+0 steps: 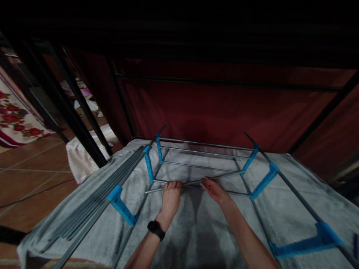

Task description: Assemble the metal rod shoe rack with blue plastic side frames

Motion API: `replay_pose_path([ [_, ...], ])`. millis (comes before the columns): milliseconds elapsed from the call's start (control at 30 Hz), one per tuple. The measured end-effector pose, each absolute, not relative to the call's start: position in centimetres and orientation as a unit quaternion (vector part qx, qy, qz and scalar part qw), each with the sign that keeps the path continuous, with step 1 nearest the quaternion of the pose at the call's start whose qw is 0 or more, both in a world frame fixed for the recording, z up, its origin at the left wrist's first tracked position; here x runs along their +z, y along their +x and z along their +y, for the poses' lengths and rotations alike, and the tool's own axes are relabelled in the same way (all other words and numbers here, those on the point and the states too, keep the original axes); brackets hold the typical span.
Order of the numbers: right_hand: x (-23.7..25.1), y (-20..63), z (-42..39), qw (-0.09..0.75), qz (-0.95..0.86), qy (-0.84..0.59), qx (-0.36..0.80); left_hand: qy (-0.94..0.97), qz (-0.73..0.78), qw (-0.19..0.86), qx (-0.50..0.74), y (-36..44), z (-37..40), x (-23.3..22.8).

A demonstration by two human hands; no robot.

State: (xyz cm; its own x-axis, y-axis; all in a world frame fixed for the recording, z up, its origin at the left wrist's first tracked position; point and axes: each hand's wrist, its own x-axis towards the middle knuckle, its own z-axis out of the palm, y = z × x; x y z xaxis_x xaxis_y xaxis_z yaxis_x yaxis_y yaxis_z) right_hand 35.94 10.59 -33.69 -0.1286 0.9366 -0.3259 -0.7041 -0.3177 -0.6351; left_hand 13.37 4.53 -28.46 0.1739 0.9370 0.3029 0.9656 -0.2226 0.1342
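Note:
A rack of grey metal rods [202,154] with blue plastic brackets [148,163] lies on a grey-white cloth [196,231]. My left hand [171,198], with a black watch on its wrist, grips a loose grey rod [193,183] that lies slanted across the frame. My right hand [214,190] holds the same rod a little further right, fingers curled over it. More blue brackets [263,181] join the right side rail.
A bundle of spare grey rods [98,194] lies along the cloth's left edge. Dark red fabric [224,108] on a black frame stands behind. At the left are a tiled floor [30,175], black poles [70,112] and a flowered rug [17,119].

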Motion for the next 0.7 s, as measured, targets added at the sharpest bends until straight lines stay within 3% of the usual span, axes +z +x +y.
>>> replay_pose_path([
  [200,-34.9,36.9,14.4,0.620,-0.142,-0.373,0.676,-0.736,-0.591,0.051,-0.326,13.2,7.1,-29.3],
  [400,-36.1,37.7,17.0,0.653,-0.157,-0.408,0.618,-0.573,-0.643,-0.111,-0.496,11.3,10.6,-33.0],
  [500,-36.4,37.0,17.8,0.677,-0.141,-0.393,0.606,-0.442,-0.710,-0.168,-0.522,9.7,14.3,-33.9],
  [700,-37.5,34.7,19.2,0.709,-0.120,-0.362,0.593,-0.378,-0.729,-0.144,-0.553,7.9,20.8,-34.0],
])
